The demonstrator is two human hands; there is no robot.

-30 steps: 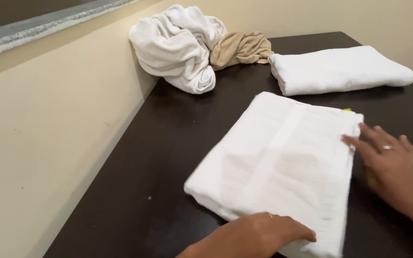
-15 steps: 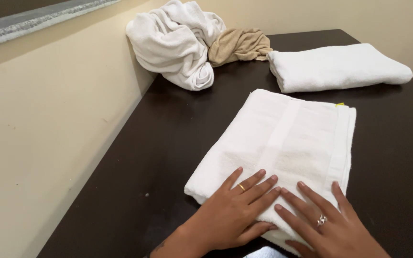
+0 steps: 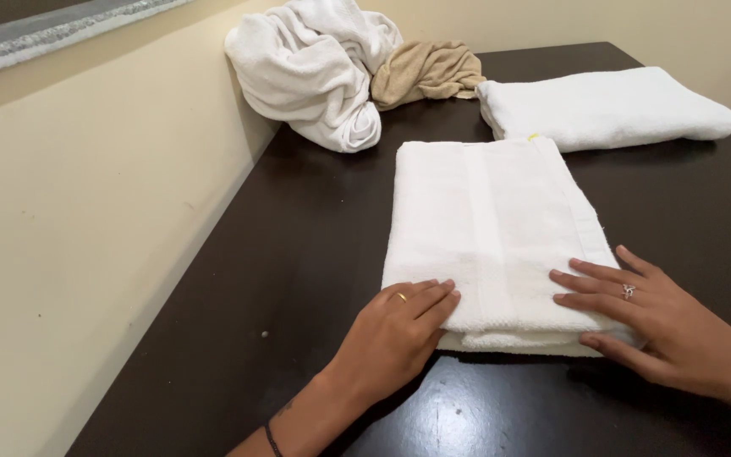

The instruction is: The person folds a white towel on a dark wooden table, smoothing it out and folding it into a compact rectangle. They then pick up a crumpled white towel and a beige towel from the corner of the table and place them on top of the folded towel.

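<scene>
Two flat hands pressed on a folded white terry towel (image 3: 488, 233), rectangular, lying mid dark glossy table (image 3: 298, 279).
Left hand (image 3: 395, 334) spread open on near left corner, right hand (image 3: 657, 317) splayed over near right edge, gripping nothing; crumpled white towel (image 3: 310, 72), tan cloth (image 3: 425, 72), second folded towel (image 3: 602, 106) well beyond.

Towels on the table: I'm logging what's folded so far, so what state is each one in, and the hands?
Near white towel: folded, flat.
Far white towel: folded, untouched.
White bundle: crumpled against wall.
Tan cloth: crumpled.
Left hand: flat on near towel's edge.
Right hand: flat on same towel.
</scene>
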